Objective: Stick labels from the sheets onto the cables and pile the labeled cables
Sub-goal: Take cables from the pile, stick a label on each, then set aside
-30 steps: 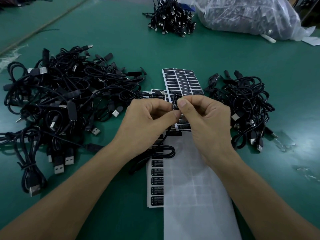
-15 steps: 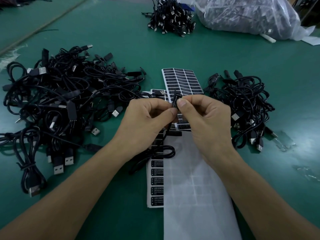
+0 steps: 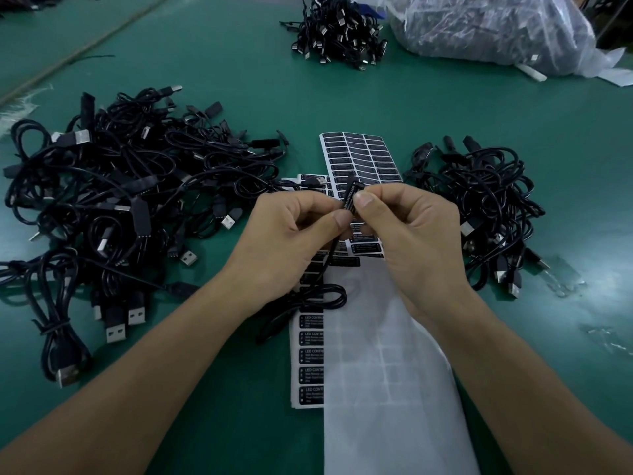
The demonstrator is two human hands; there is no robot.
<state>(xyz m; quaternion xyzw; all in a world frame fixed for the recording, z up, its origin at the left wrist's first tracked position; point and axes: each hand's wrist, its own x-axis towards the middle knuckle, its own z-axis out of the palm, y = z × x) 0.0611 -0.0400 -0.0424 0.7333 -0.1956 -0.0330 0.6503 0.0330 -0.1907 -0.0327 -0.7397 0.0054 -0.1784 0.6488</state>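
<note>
1. Hardly anything has shifted: the left hand (image 3: pixel 291 234) and right hand (image 3: pixel 411 234) still pinch the cable (image 3: pixel 350 195) between thumbs and fingertips.
2. A peeled sheet (image 3: pixel 387 389) lies under the wrists.
3. A label sheet (image 3: pixel 359 156) lies beyond the fingertips.
4. A larger pile (image 3: pixel 120 200) lies left of the hands and a smaller pile (image 3: pixel 489 207) right.

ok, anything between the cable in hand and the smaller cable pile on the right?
Nothing visible. The left hand and right hand pinch the black cable's inline block above the flat black label sheet. The smaller pile of black cables lies just past the right hand on the green mat.
</note>
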